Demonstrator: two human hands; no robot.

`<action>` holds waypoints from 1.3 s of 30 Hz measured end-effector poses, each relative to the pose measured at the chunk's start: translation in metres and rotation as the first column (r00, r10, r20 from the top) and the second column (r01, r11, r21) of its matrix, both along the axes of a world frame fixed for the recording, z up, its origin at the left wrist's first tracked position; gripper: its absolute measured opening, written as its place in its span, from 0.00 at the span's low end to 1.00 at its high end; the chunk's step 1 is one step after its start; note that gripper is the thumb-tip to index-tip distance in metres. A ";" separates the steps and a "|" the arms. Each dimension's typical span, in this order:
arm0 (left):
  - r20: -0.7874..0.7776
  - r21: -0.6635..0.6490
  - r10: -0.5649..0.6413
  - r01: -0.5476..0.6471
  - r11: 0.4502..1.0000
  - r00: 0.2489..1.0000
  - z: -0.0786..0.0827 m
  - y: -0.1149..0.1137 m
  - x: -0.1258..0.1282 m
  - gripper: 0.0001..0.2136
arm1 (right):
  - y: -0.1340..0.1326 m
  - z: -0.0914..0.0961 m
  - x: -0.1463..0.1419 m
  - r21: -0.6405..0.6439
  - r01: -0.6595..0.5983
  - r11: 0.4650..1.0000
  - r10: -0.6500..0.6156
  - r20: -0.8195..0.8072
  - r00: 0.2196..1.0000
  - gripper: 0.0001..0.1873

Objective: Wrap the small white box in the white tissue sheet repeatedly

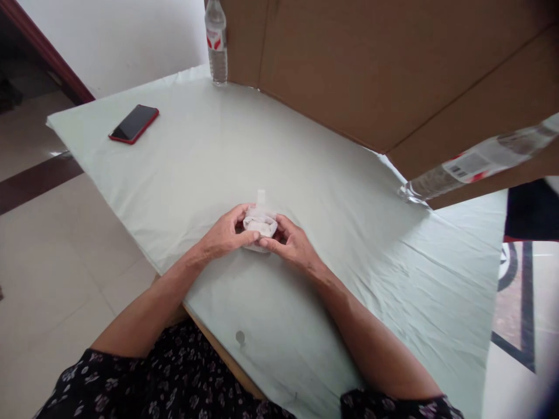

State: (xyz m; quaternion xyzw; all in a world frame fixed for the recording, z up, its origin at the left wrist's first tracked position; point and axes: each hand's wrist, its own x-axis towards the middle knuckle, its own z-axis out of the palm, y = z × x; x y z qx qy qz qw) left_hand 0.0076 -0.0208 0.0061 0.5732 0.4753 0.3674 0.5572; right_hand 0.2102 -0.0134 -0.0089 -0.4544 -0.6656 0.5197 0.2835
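Observation:
A small white bundle (pixel 260 224), like folded cloth or paper with a short white tab sticking up behind it, sits on the pale green tablecloth (pixel 358 273) in front of me. My left hand (pixel 225 234) grips its left side, thumb across the front. My right hand (pixel 292 242) pinches its right side with thumb and fingers. Both hands rest on the cloth and partly hide the bundle.
A red-cased phone (pixel 134 123) lies at the far left of the table. One water bottle (pixel 216 41) stands at the back beside a big cardboard sheet (pixel 384 64). Another bottle (pixel 476 163) props the cardboard at right. Tiled floor lies to the left.

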 end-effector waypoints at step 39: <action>0.083 -0.137 0.006 0.005 0.991 0.997 -0.010 -0.002 -0.004 0.44 | -0.004 -0.028 -0.001 0.016 0.177 0.984 -0.171 -0.191 0.967 0.47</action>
